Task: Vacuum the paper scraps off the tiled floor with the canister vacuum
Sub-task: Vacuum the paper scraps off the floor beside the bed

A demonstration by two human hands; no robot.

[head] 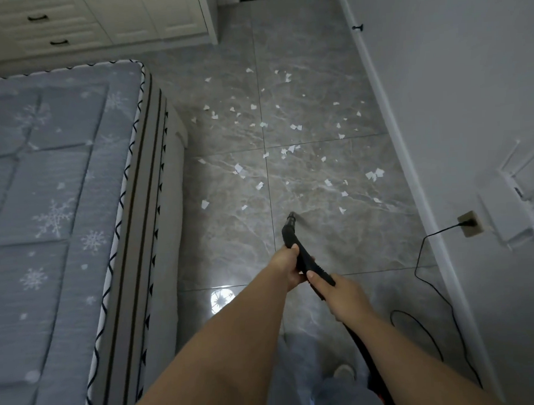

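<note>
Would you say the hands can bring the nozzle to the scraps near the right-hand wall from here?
Probably yes: both the left hand and right hand grip the vacuum wand, and bare tile lies between its nozzle and those paper scraps.

Bed (pixel 53 213) left; wall (pixel 469 68) right; paper scraps (pixel 286 130) on floor (pixel 315 85) between; drawers (pixel 64 24) behind bed.

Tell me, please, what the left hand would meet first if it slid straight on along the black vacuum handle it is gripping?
Probably the nozzle tip of the vacuum handle: the left hand grips the handle just behind it. Past the tip lie bare tiled floor and the nearest paper scraps, though depth is hard to judge.
</note>
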